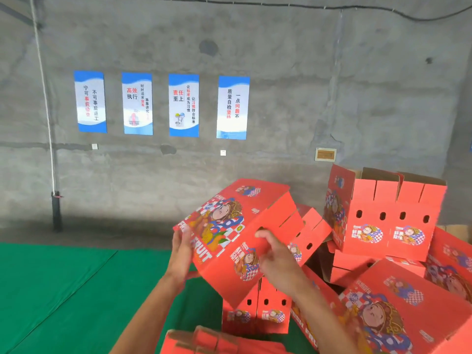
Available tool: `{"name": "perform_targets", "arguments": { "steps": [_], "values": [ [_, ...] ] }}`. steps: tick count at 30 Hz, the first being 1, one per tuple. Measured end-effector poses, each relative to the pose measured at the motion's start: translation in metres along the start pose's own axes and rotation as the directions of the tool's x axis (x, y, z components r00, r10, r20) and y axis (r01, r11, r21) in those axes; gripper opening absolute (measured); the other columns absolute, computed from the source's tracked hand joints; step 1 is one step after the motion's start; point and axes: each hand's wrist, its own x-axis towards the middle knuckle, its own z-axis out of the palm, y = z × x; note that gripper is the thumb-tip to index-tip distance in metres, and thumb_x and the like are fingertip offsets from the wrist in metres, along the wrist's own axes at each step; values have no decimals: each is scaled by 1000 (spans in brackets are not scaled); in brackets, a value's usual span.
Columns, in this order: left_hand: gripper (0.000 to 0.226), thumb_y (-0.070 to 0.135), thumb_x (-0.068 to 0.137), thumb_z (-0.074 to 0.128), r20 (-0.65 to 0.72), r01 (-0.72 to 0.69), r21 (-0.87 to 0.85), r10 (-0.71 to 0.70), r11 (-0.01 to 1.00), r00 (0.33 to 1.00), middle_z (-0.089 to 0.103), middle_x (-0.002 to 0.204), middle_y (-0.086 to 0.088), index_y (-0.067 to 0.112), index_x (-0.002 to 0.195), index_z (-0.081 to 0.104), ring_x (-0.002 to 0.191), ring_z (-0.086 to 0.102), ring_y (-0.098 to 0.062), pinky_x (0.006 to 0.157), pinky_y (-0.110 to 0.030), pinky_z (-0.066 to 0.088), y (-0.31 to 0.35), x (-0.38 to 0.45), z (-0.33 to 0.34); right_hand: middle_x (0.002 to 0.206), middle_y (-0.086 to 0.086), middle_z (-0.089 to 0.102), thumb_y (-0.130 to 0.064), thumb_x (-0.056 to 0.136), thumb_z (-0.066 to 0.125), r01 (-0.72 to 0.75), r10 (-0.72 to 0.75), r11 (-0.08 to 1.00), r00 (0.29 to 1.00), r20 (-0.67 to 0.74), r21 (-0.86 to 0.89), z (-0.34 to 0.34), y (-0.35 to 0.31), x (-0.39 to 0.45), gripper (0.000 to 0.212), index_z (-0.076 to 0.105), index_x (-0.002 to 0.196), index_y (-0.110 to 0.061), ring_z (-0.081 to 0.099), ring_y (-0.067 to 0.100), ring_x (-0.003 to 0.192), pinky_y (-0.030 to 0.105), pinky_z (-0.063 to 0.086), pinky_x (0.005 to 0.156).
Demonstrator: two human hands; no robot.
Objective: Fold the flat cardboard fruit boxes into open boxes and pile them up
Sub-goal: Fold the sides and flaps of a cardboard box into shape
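Printed red cardboard box (pixel 229 241) (brown inside); rough concrete wall (pixel 281 72); green cloth floor (pixel 63 282).

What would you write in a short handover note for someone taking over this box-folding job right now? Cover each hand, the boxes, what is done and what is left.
Left hand grips the near-left edge of the held box; right hand grips its side panel. The box is tilted in mid-air, already formed.
Done: folded boxes lie piled loosely at right over the green mat.
Left: set this box on the pile, then fold the flat cardboard at the bottom edge.
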Motion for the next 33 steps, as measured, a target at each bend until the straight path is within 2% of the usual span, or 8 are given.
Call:
{"name": "perform_targets", "arguments": {
  "steps": [3,5,7,9,17,21,27,33],
  "values": [
    [58,64,92,62,55,17,-20,-15,1000,998,76,114,-3,28,137,53,97,76,-28,84,-52,61,-18,26,35,111,-5,33,-4,95,50,232,-273,932,954,-120,-279,16,0,12,54,53,136,-40,53,1,88,12,45,82],
    [48,59,99,51,-31,27,91,-24,996,999,77,104,1,28,136,55,86,75,-20,78,-38,61,-33,44,55,119,1,32,-3,96,50,231,-309,884,941,-137,-406,21,3,28,55,53,141,-34,51,15,111,23,42,100],
    [53,63,101,37,-69,47,201,-33,979,997,71,119,-2,32,142,52,103,70,-21,96,-42,56,-46,63,71,129,6,30,-1,96,49,182,-258,857,961,-97,-482,23,11,47,57,53,143,-34,45,31,127,32,39,109],
    [61,69,99,30,-23,77,161,-75,984,997,63,136,-9,34,145,50,124,61,-29,111,-51,45,-56,84,83,137,9,28,-2,96,49,148,-216,836,974,-68,-528,28,24,68,59,52,144,-36,40,35,132,34,38,111],
    [75,75,98,17,76,141,-3,-140,990,987,75,116,-7,30,130,67,111,71,-24,104,-49,52,-83,174,105,142,9,26,-10,101,49,81,-135,824,989,-56,-561,45,78,150,59,44,151,-41,40,33,136,38,37,116],
    [65,74,99,18,59,142,-4,-142,990,988,78,108,-3,46,107,75,107,72,-24,104,-48,51,-100,198,116,142,9,28,-8,101,52,88,-144,845,987,-67,-527,56,106,172,57,49,149,-38,44,30,136,38,41,115],
    [63,65,104,18,60,119,29,-121,992,991,73,123,1,35,130,66,124,62,-20,114,-49,42,-128,206,111,166,14,7,-1,102,46,68,-62,875,998,28,-480,80,147,169,61,45,152,-35,12,32,158,36,28,125],
    [55,65,95,27,-25,86,125,-84,988,996,75,110,4,37,112,71,109,69,-18,100,-47,52,-130,188,94,168,6,19,-18,106,45,32,-68,915,995,-76,-402,86,148,147,42,55,146,-30,25,21,155,29,27,121]
  ]
}}
